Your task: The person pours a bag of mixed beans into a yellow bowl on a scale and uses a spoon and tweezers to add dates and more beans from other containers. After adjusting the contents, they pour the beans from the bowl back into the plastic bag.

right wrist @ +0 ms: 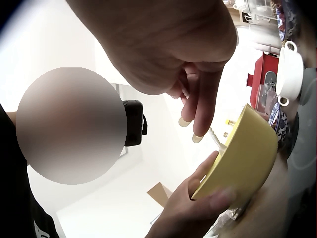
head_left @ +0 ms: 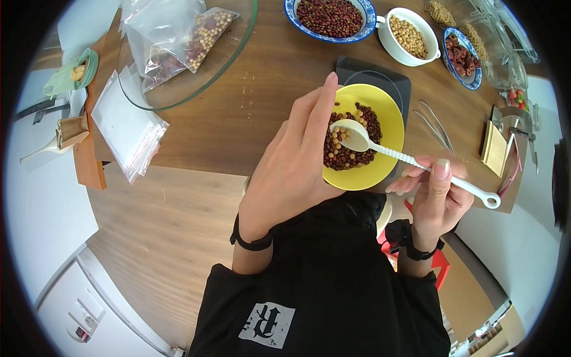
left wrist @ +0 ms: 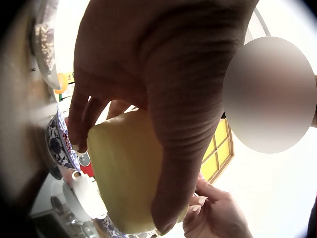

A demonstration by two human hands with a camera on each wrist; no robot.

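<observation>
My left hand (head_left: pixel 288 157) grips a yellow bowl (head_left: pixel 391 128) from its left side, fingers and thumb spread around the wall. In the right wrist view the bowl (right wrist: pixel 247 158) looks tilted. Dark red beans (head_left: pixel 357 162) and some pale round beans lie inside it. Between the thumb and fingers of my right hand (head_left: pixel 440 202), the handle of a white spoon (head_left: pixel 395 154) is pinched. Its scoop is over the beans inside the bowl, with a few pale beans at its edge. Below the bowl is a flat black kitchen scale (head_left: pixel 401 84), partly hidden.
Along the back stand a blue-and-white bowl of red beans (head_left: pixel 330 18), a white two-handled pot of pale beans (head_left: pixel 408 38) and a blue-patterned dish of dried reddish pieces (head_left: pixel 463 58). Metal tongs (head_left: pixel 437 126) lie right. Left are a glass bowl (head_left: pixel 178 106) with filled bags and flat plastic bags (head_left: pixel 128 128).
</observation>
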